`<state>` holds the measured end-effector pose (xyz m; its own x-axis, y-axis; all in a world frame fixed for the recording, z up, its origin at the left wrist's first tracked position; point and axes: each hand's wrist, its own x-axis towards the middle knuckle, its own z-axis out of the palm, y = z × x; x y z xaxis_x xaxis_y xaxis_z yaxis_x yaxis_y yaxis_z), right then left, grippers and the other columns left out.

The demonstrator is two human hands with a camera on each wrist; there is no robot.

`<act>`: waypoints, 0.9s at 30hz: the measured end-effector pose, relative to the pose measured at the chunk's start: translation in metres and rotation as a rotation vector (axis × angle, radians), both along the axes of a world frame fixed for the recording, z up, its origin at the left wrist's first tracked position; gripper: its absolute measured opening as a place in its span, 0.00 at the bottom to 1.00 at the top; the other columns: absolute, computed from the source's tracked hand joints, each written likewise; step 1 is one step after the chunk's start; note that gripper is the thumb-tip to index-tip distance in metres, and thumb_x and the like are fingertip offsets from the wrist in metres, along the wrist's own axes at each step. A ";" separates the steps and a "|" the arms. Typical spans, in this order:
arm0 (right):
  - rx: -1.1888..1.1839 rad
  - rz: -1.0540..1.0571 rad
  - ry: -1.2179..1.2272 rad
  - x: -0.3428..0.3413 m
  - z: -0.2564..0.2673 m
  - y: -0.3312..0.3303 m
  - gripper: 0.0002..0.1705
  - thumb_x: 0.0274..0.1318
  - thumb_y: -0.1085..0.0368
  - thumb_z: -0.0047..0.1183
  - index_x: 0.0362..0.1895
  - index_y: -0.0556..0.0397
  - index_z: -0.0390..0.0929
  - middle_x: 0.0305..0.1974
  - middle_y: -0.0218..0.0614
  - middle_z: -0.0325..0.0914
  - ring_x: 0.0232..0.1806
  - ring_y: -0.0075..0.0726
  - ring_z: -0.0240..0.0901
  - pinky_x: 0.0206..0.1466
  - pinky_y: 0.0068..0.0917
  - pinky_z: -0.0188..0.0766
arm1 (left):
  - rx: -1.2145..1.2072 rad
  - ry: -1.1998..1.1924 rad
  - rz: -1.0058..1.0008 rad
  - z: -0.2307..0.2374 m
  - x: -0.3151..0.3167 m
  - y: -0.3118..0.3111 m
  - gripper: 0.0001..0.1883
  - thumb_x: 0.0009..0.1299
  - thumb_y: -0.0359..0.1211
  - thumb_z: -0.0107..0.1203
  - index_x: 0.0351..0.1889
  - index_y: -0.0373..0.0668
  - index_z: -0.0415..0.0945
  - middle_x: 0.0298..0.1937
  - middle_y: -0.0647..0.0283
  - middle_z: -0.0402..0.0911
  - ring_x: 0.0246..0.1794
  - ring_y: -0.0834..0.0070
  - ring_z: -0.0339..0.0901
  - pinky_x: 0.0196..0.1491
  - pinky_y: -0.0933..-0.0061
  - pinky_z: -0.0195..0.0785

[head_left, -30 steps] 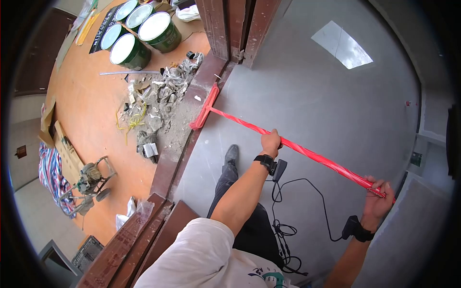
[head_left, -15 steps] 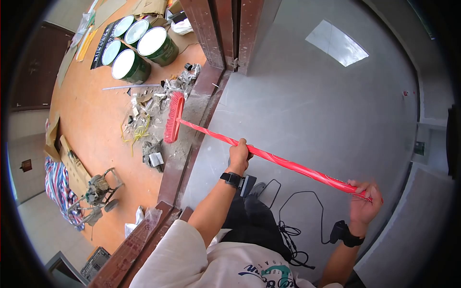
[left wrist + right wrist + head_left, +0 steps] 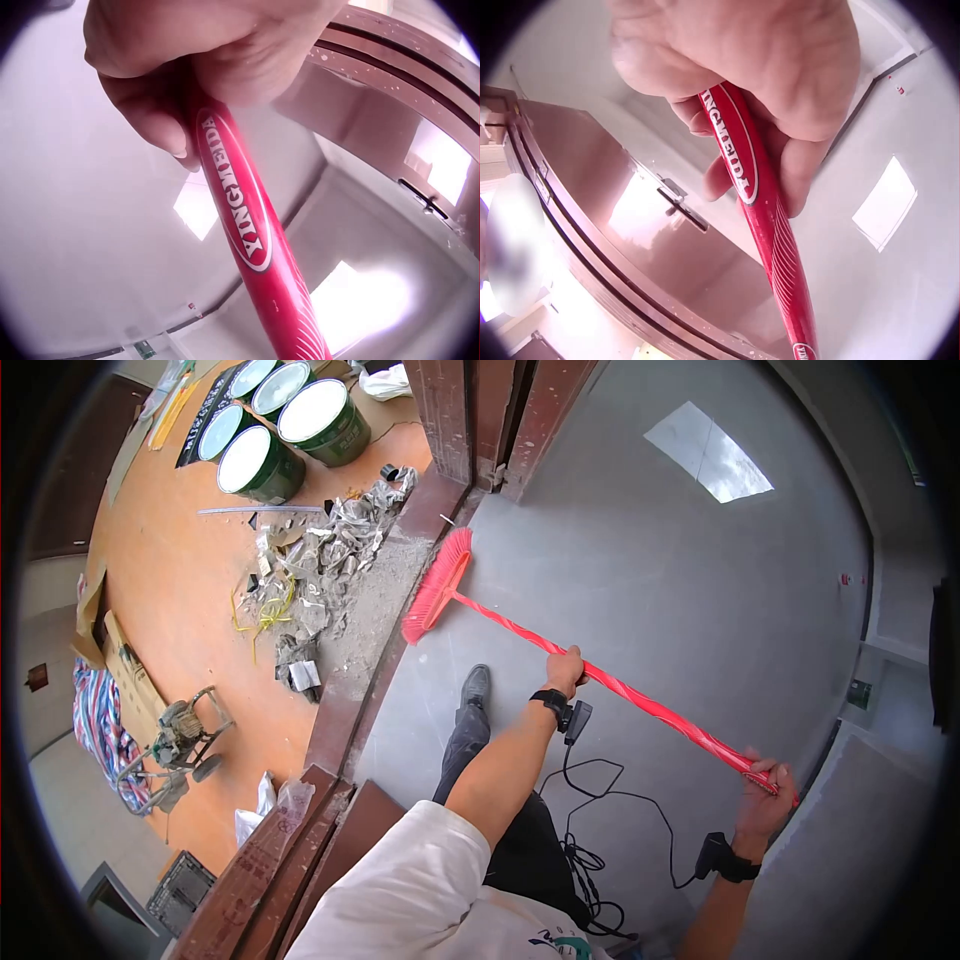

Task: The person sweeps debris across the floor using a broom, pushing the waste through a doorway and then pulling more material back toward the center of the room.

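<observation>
Both hands hold a red broom [image 3: 660,711] slanted across the head view. My left hand [image 3: 566,671] grips its handle partway along. At the upper end, my right hand [image 3: 765,800] has its fingers curled round the handle. The red bristle head [image 3: 437,588] lies over the edge between the brown door sill and the grey floor, bristles turned toward the sill. Beyond it spreads a heap of debris [image 3: 335,555], with crumpled wrappers, yellow strips and grey dust. In the wrist views, white lettering shows on the handle [image 3: 244,202] close to the fingers.
Several green buckets [image 3: 325,422] with pale lids stand past the heap. A brown door frame [image 3: 440,420] rises beside the sill. Black cable [image 3: 590,860] loops on the grey floor [image 3: 640,560] near the legs. A small wheeled machine [image 3: 180,735] stands at the left.
The broom head swung out over the debris half a second ago, and is now back at the sill's edge. Both hands moved with the handle and kept their grip.
</observation>
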<state>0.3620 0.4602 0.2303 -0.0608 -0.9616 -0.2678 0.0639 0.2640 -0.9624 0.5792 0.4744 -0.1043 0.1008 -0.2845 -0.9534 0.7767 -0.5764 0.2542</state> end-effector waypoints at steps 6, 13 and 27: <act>-0.079 0.153 -0.013 0.010 0.028 -0.003 0.12 0.58 0.62 0.37 0.21 0.49 0.60 0.24 0.43 0.74 0.43 0.51 0.75 0.55 0.50 0.64 | -0.030 -0.004 0.145 0.038 0.014 0.005 0.12 0.64 0.33 0.45 0.25 0.32 0.66 0.19 0.58 0.71 0.10 0.71 0.68 0.12 0.72 0.64; -0.176 0.271 0.018 0.051 0.075 0.024 0.10 0.53 0.64 0.34 0.20 0.52 0.60 0.24 0.49 0.76 0.39 0.54 0.76 0.50 0.47 0.66 | -0.090 -0.034 0.201 0.084 0.064 0.049 0.10 0.64 0.34 0.45 0.30 0.35 0.66 0.21 0.59 0.73 0.14 0.73 0.68 0.15 0.74 0.63; -0.181 0.238 -0.054 -0.012 0.111 0.011 0.14 0.60 0.62 0.34 0.20 0.50 0.61 0.23 0.44 0.73 0.41 0.53 0.75 0.54 0.51 0.63 | -0.176 0.018 0.134 0.149 0.031 0.033 0.13 0.66 0.37 0.47 0.27 0.35 0.68 0.23 0.60 0.73 0.16 0.73 0.71 0.20 0.75 0.71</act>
<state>0.3497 0.4711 0.3413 0.1819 -0.9794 -0.0877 0.0727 0.1024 -0.9921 0.6103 0.5072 0.0442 0.1326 -0.4318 -0.8922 0.8487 -0.4156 0.3272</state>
